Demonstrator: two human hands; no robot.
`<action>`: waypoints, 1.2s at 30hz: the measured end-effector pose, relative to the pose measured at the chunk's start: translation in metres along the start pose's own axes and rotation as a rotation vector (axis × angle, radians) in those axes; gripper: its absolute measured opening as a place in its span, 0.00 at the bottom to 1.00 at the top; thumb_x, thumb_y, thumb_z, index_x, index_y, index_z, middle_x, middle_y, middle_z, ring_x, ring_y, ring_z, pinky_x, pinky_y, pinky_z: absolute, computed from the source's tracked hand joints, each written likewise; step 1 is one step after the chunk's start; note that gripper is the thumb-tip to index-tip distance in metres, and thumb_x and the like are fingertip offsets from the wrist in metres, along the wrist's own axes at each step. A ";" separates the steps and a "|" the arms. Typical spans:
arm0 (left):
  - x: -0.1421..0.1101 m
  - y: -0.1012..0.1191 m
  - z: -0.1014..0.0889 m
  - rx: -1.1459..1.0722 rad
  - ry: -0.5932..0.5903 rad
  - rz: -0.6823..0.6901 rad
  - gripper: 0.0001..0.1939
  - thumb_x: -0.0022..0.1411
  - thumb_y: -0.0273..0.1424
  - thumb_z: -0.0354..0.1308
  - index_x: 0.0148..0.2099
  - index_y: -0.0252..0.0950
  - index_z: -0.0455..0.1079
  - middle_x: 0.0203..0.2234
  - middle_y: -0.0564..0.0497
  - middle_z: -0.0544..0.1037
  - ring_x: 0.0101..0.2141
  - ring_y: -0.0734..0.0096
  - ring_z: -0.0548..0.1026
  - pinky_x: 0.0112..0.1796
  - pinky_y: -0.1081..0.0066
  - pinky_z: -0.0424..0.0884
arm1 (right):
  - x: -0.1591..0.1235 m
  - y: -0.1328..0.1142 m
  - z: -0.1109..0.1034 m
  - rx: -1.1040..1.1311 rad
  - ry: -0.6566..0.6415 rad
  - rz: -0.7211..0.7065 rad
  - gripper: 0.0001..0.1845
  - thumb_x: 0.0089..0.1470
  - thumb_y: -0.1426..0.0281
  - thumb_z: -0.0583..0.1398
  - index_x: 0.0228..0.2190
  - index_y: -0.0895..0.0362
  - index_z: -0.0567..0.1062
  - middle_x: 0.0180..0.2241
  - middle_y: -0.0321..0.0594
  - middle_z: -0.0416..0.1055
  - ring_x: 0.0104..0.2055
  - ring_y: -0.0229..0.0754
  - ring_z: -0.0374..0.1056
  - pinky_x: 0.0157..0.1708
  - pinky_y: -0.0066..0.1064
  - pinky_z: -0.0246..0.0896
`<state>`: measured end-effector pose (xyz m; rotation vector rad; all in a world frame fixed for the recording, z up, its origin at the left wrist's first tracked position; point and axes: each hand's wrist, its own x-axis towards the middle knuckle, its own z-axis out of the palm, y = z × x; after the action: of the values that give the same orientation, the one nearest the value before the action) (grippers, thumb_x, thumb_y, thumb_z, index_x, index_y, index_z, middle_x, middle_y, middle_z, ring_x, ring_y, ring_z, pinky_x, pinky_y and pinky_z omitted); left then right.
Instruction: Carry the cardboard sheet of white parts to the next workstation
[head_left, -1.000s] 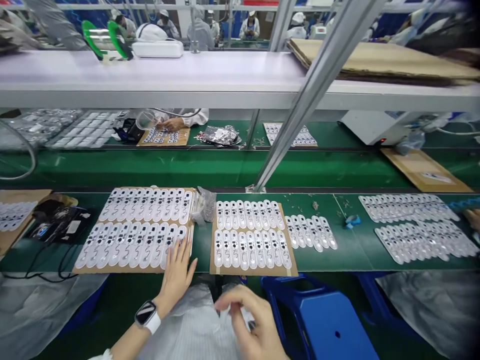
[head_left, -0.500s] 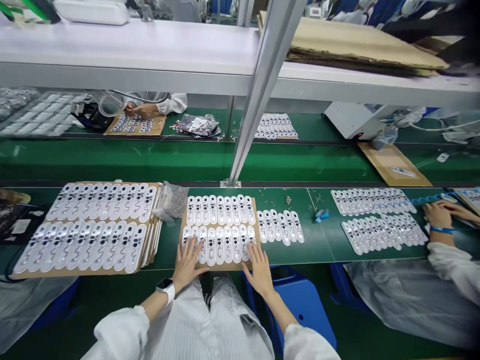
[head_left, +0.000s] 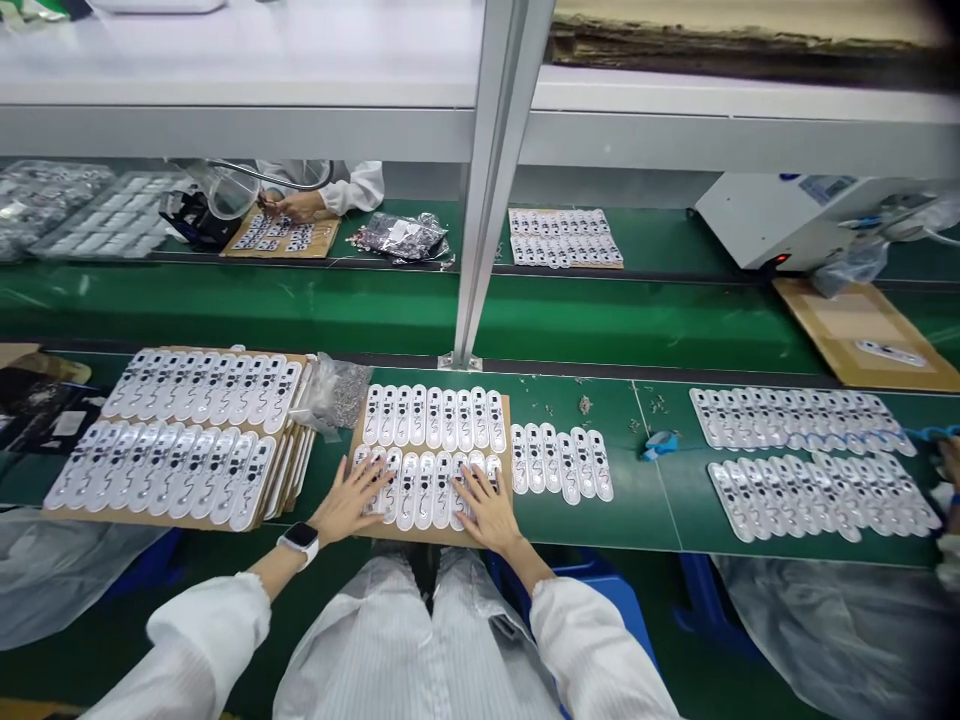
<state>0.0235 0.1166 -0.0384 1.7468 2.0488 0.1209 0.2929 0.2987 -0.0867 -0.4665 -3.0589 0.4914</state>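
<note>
A cardboard sheet lies on the green bench in front of me, carrying two rows of white oblong plastic parts. My left hand, with a smartwatch on its wrist, lies flat with fingers spread on the left end of the near row. My right hand lies flat and open on the right end of that row. Neither hand holds anything. A short loose row of the same parts sits on the bench just right of the sheet.
A stack of cardboard sheets with parts lies to the left, a clear bag of small pieces beside it. More parts lie at right near another person's hand. A metal post rises behind. Across the conveyor, another worker's hands.
My hands went from below the bench edge onto the middle cardboard sheet. Over the last half second both slid slightly inward along the near row. The camera tilted down.
</note>
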 end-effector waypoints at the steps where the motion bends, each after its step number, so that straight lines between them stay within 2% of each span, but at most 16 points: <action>1: -0.002 0.000 0.007 0.018 -0.019 0.027 0.34 0.61 0.54 0.50 0.65 0.48 0.53 0.64 0.48 0.55 0.64 0.50 0.48 0.59 0.44 0.28 | -0.001 0.001 0.001 -0.005 0.002 -0.006 0.30 0.62 0.61 0.50 0.63 0.50 0.51 0.65 0.41 0.45 0.66 0.55 0.43 0.60 0.60 0.36; 5: -0.002 0.005 0.036 0.093 -0.004 0.014 0.34 0.63 0.50 0.52 0.66 0.42 0.52 0.64 0.43 0.53 0.64 0.45 0.45 0.58 0.38 0.28 | -0.003 0.002 0.008 -0.024 0.010 -0.015 0.29 0.63 0.61 0.49 0.63 0.50 0.49 0.65 0.40 0.45 0.66 0.54 0.42 0.60 0.59 0.34; 9: 0.000 0.007 0.050 0.155 0.027 0.010 0.34 0.63 0.48 0.53 0.66 0.41 0.50 0.65 0.43 0.52 0.64 0.46 0.45 0.58 0.37 0.31 | -0.004 0.000 0.014 -0.039 0.021 0.002 0.29 0.64 0.61 0.47 0.64 0.51 0.47 0.65 0.41 0.44 0.66 0.54 0.40 0.60 0.60 0.32; 21: -0.002 0.008 0.058 0.245 0.077 0.072 0.34 0.64 0.49 0.52 0.66 0.41 0.50 0.64 0.43 0.55 0.63 0.48 0.49 0.59 0.40 0.33 | -0.012 -0.009 0.011 -0.045 0.057 0.026 0.28 0.62 0.64 0.50 0.62 0.53 0.55 0.64 0.42 0.49 0.65 0.54 0.44 0.61 0.58 0.27; 27: -0.003 0.009 0.051 0.225 0.122 0.075 0.33 0.64 0.53 0.46 0.66 0.45 0.51 0.63 0.47 0.58 0.63 0.49 0.51 0.58 0.39 0.27 | -0.008 -0.015 0.003 -0.042 0.070 0.071 0.28 0.61 0.62 0.50 0.61 0.52 0.57 0.64 0.40 0.50 0.65 0.52 0.44 0.62 0.56 0.27; 29: 0.006 0.008 0.043 0.216 0.156 0.042 0.33 0.65 0.54 0.41 0.66 0.45 0.51 0.63 0.46 0.57 0.63 0.48 0.50 0.58 0.39 0.28 | 0.005 -0.010 -0.004 -0.048 0.084 0.141 0.29 0.63 0.62 0.48 0.63 0.54 0.54 0.65 0.42 0.47 0.66 0.52 0.41 0.62 0.55 0.30; 32: 0.035 0.003 0.029 0.203 0.216 -0.052 0.34 0.67 0.51 0.36 0.68 0.40 0.45 0.65 0.43 0.50 0.65 0.48 0.44 0.59 0.41 0.33 | 0.035 0.007 -0.014 -0.055 0.097 0.257 0.30 0.64 0.61 0.45 0.64 0.56 0.48 0.66 0.43 0.40 0.67 0.52 0.36 0.62 0.52 0.34; 36: 0.081 -0.004 0.020 0.185 0.254 -0.154 0.34 0.68 0.51 0.38 0.69 0.41 0.40 0.67 0.43 0.44 0.65 0.47 0.40 0.59 0.39 0.35 | 0.070 0.030 -0.019 -0.048 0.069 0.312 0.32 0.64 0.55 0.44 0.65 0.51 0.43 0.67 0.40 0.37 0.68 0.53 0.33 0.62 0.55 0.33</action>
<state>0.0194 0.1895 -0.0800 1.7464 2.4395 0.1136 0.2358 0.3524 -0.0811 -0.9486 -2.9473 0.3971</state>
